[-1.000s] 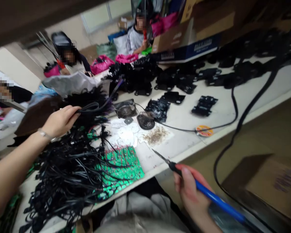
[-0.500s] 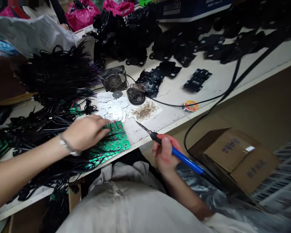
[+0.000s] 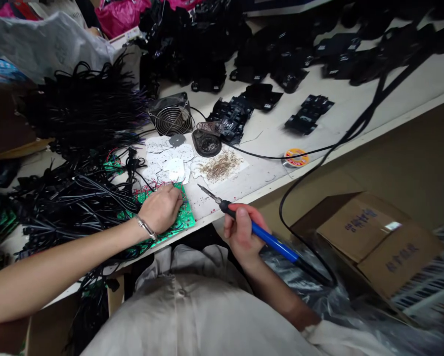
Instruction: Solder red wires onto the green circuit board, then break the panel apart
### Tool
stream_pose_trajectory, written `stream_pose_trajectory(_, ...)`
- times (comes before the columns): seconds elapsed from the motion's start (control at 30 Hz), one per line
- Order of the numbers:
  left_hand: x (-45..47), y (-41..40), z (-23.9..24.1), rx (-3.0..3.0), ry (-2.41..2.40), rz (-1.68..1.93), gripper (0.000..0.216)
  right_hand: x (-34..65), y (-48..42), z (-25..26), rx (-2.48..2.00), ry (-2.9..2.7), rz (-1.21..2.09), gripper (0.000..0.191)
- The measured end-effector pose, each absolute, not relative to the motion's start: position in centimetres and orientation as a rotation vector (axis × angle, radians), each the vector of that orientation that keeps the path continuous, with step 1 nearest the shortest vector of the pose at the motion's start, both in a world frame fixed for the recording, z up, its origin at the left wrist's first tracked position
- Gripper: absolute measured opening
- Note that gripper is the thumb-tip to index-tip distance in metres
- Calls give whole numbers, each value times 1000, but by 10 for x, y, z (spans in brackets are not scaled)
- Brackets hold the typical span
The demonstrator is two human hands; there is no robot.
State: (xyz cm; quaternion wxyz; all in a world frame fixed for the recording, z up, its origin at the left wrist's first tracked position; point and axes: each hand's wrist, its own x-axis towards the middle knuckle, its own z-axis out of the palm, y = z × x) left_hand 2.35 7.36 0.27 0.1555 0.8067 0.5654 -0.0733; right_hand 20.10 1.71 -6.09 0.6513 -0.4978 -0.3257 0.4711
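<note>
- Left hand [image 3: 161, 208] is now being pressed onto the green circuit board [image 3: 185, 220] at the near edge of the table [image 3: 270, 133]. Half a second earlier it was being stretched flatter across the same board; a second earlier it was being held up in the black cables [image 3: 77, 198].
- The fingers are being curled down against the board. Whether a wire is being pinched under them cannot be told.
- The board is being kept flat, half buried under the cables on its left side.
- Right hand [image 3: 240, 231] is being kept closed, pen-fashion, around the blue-handled soldering iron [image 3: 268, 239]. The tip is being held low over the table just right of the board, nearer to it than before and not touching it.
- The view is being steadied downward; both hands are being brought close together at the board.
- White paper pieces [image 3: 170, 160], a small fan [image 3: 172, 118] and a solder spool [image 3: 295, 158] are lying beyond.
</note>
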Motion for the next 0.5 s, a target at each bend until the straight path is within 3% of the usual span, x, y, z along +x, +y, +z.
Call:
stream_pose_trajectory(0.27,15,61,17,2100,1501,463,17,182,31,-57,-1053,-1186,978,12)
stream_pose_trajectory(0.37,7,67,22,2062,1589,518,19,180,29,-54,-1071,-1144,1003,13)
stream_pose_trajectory(0.5,-4,81,19,2097,1704,334,20,183,22,-51,-1148,-1065,1013,14)
